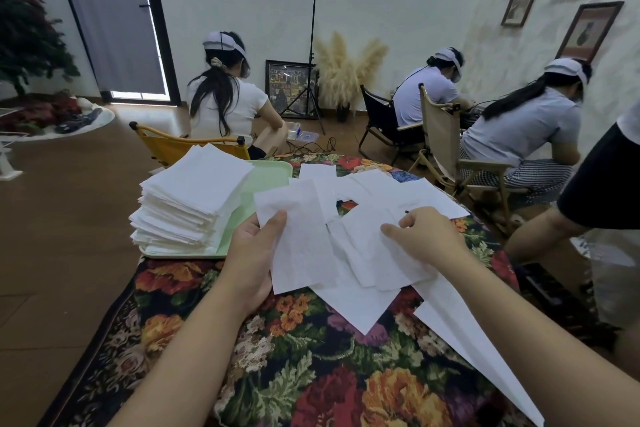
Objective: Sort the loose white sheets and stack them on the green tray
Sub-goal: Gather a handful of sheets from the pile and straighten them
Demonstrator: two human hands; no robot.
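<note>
A tall stack of white sheets (pixel 194 198) stands on the pale green tray (pixel 266 180) at the table's left. Loose white sheets (pixel 367 191) lie scattered and overlapping across the middle of the flowered tablecloth. My left hand (pixel 254 253) holds one white sheet (pixel 298 239) from below, thumb on top, just right of the tray. My right hand (pixel 422 236) pinches the edge of another loose sheet (pixel 374 250) in the pile, fingers curled.
The small table wears a dark flowered cloth (pixel 311 357). A yellow folding chair (pixel 173 146) stands behind the tray. Three people sit with their backs turned further off, and another person's leg (pixel 547 229) is close at the table's right. A tripod (pixel 311 55) stands by the far wall.
</note>
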